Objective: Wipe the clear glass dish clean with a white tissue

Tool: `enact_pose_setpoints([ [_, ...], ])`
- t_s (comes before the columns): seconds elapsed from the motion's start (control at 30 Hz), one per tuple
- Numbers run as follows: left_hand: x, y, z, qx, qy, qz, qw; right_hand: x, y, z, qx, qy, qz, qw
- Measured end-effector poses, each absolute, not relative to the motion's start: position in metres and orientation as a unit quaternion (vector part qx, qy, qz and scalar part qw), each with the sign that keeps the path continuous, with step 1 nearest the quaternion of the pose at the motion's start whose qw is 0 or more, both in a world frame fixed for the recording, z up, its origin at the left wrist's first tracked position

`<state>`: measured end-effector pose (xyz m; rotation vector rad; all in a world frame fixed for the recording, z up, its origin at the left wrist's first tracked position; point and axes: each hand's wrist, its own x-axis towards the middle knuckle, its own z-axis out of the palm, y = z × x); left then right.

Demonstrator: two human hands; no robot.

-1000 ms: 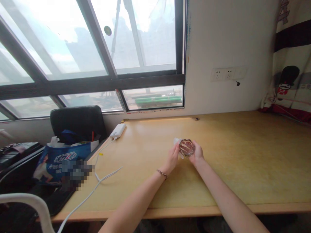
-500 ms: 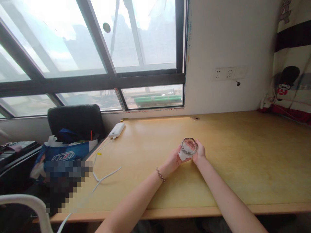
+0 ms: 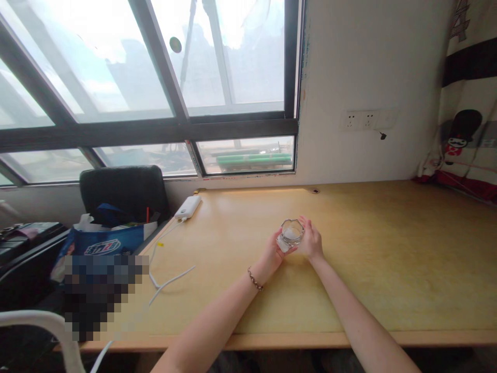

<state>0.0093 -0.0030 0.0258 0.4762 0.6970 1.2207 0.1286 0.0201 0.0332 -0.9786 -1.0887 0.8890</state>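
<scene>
A small clear glass ashtray (image 3: 292, 233) with a faceted, scalloped rim is held above the table, its open top tilted toward me. My left hand (image 3: 274, 250) grips it from the left and below, with a white tissue or cloth (image 3: 283, 243) between fingers and glass. My right hand (image 3: 312, 240) is at the right side of the ashtray, fingers curled along its rim. Part of the right fingers is hidden, so how firmly they press cannot be seen. A braided bracelet (image 3: 254, 280) is on the left wrist.
Both hands are over a yellow wooden table (image 3: 388, 269). A white power bank (image 3: 188, 207) with a white cable (image 3: 171, 282) lies at its left edge. Beyond that edge are a black chair (image 3: 122, 189) and a blue bag (image 3: 104, 243). Wall sockets (image 3: 359, 120) are behind.
The ashtray has shifted slightly left and tilted, so its clear inside shows instead of a pinkish reflection. My right hand has turned, with its fingers now higher beside the rim.
</scene>
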Motion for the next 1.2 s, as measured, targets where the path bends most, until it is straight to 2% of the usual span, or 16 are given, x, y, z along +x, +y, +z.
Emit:
enact_pose_setpoints([
  [0.13,-0.003,0.006,0.023,0.183,0.306,0.604,0.713,0.124,0.005,0.042,-0.428,-0.707,0.174,0.535],
  [0.27,-0.007,0.008,0.02,0.209,0.309,0.623,0.687,0.12,0.0,0.038,-0.397,-0.804,0.139,0.421],
  [0.5,0.003,0.001,0.023,0.273,0.307,0.582,0.702,0.125,0.009,0.032,-0.445,-0.784,0.092,0.422],
  [0.67,0.004,-0.003,0.027,0.281,0.314,0.566,0.709,0.166,0.053,0.033,-0.515,-0.739,0.03,0.432],
  [0.93,0.001,0.006,0.023,0.256,0.339,0.574,0.7,0.293,0.138,0.017,-0.641,-0.713,-0.015,0.286],
  [1.2,0.001,0.006,0.023,0.26,0.331,0.562,0.712,0.35,0.163,-0.004,-0.647,-0.718,-0.023,0.257],
])
